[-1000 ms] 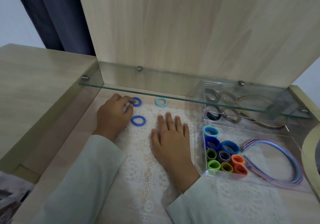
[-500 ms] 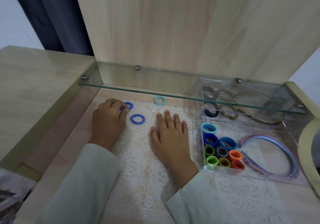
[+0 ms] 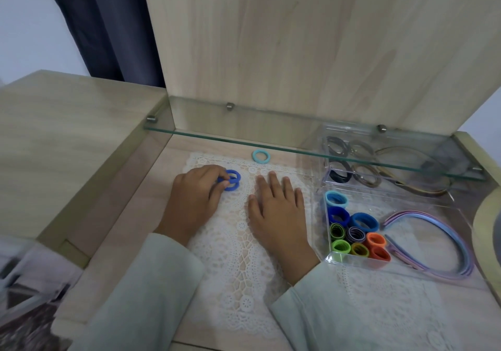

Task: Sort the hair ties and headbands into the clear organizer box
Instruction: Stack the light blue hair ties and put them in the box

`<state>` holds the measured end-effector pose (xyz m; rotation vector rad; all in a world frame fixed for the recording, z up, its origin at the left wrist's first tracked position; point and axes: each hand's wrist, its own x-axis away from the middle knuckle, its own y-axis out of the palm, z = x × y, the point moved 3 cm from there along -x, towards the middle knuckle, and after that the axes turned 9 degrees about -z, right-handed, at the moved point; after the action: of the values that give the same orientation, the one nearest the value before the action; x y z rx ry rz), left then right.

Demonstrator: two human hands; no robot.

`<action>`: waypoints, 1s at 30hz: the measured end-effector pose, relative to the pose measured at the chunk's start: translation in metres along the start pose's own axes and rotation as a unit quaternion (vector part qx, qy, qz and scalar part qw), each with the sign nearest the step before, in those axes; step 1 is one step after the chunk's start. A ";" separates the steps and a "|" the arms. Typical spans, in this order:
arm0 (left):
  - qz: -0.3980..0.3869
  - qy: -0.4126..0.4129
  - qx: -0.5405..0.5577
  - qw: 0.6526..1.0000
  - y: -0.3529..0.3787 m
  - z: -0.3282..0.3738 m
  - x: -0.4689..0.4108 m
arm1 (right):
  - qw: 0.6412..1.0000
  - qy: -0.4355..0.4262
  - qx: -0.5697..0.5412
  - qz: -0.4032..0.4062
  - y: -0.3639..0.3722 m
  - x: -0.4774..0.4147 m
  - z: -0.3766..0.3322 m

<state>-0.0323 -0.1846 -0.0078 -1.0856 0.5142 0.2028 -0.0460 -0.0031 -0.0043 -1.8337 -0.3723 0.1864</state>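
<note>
— Lace mat [image 3: 238, 256] on pale wood. Where are the hands?
— Both left of the clear organizer box [image 3: 352, 261]. The left hand [image 3: 195, 201] pinches two blue hair ties [image 3: 235, 172]; the right hand [image 3: 276, 209] lies flat, fingers straight, nearer the box.

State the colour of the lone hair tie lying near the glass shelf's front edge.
The hair tie is light blue, seen best in the head view.

Long, loose sleeves of pale mint-green cloth cover both arms: the left sleeve [image 3: 141, 296] at seven o'clock, the right sleeve [image 3: 341, 310] at five. Each ends at the wrist, leaving the left hand [image 3: 195, 201] and right hand [image 3: 276, 215] bare.
</note>
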 end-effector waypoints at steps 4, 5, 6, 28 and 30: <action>0.002 0.009 -0.047 0.999 0.001 0.002 0.001 | 1.000 0.000 -0.003 -0.003 0.000 0.001 0.000; 0.003 0.009 -0.050 0.999 0.000 0.003 0.001 | 1.000 -0.001 -0.003 -0.003 0.000 0.001 0.001; 0.005 0.007 -0.048 0.999 0.000 0.003 0.002 | 1.000 -0.001 -0.002 -0.002 0.000 0.001 0.001; -0.035 -0.199 -0.102 0.974 0.003 -0.006 0.004 | 0.999 0.019 0.004 0.049 -0.010 -0.011 0.004; -0.063 -0.212 -0.124 0.967 0.007 -0.007 0.004 | 0.997 0.026 0.021 0.074 -0.011 -0.017 0.002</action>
<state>-0.0339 -0.1881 -0.0173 -1.2709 0.0348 0.3850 -0.0641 -0.0038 0.0046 -1.8224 -0.1946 0.2466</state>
